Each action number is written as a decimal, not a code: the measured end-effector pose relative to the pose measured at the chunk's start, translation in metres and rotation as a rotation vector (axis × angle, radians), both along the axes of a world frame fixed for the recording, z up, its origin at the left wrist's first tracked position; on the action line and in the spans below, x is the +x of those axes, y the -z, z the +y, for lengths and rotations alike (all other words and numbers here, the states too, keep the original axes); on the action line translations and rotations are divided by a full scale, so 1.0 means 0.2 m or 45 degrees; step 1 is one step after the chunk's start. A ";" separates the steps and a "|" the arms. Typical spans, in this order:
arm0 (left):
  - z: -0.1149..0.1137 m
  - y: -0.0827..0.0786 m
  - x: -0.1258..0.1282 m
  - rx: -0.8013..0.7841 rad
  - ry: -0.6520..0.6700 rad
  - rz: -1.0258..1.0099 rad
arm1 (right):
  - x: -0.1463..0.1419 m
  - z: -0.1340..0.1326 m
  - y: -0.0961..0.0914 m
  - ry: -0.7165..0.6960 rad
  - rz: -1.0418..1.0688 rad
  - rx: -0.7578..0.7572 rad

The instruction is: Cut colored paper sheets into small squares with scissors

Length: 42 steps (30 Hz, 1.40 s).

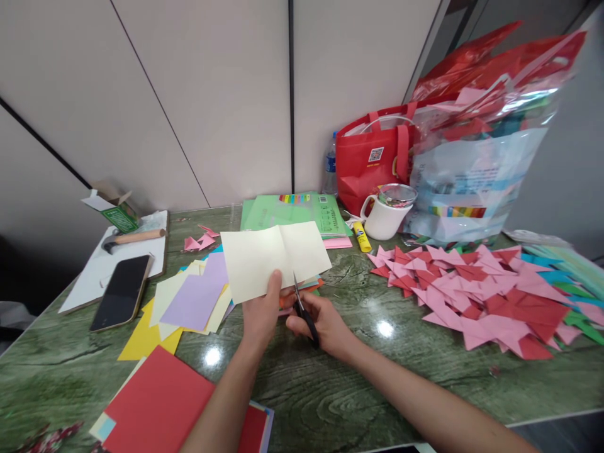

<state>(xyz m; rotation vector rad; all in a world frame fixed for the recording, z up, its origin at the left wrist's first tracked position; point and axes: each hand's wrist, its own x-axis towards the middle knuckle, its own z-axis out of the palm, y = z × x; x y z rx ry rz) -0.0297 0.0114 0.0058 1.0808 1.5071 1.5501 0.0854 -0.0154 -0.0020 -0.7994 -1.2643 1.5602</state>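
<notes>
My left hand [262, 313] pinches the lower edge of a pale cream sheet of paper [274, 257], held up over the table with a crease down its middle. My right hand [317, 322] is closed round the dark handles of a pair of scissors [302, 308]. Their blades point up at the bottom edge of the sheet, right at the crease. Under the sheet lie loose coloured sheets [189, 296] in lilac, pale yellow and yellow.
A green marbled table [330, 384] carries a red paper stack [160, 402] in front, a phone [123, 290] and hammer [134, 238] on a white board at left, folded pink and red pieces [476, 289] at right, a white mug [384, 217], glue stick [361, 236], green paper pack [302, 211], red bag [372, 160].
</notes>
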 end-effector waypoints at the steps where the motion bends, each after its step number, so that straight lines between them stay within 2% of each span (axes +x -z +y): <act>1: 0.00 0.00 0.00 -0.004 0.000 0.003 | 0.00 0.00 0.00 0.003 -0.011 -0.003; 12: -0.01 -0.03 0.01 -0.078 0.000 0.167 | 0.00 0.00 0.03 0.027 -0.126 -0.018; 22: 0.00 0.00 0.01 -0.058 0.010 0.095 | 0.00 0.00 0.05 0.003 -0.088 -0.026; 29: 0.00 0.00 0.02 -0.073 -0.045 0.062 | 0.00 0.00 0.05 0.001 -0.083 -0.037; 34: -0.01 0.00 0.02 -0.070 -0.002 0.185 | 0.00 0.00 0.03 0.012 -0.008 0.027; 42: -0.03 -0.05 0.02 -0.066 0.060 0.203 | 0.01 0.01 0.02 -0.029 0.054 0.046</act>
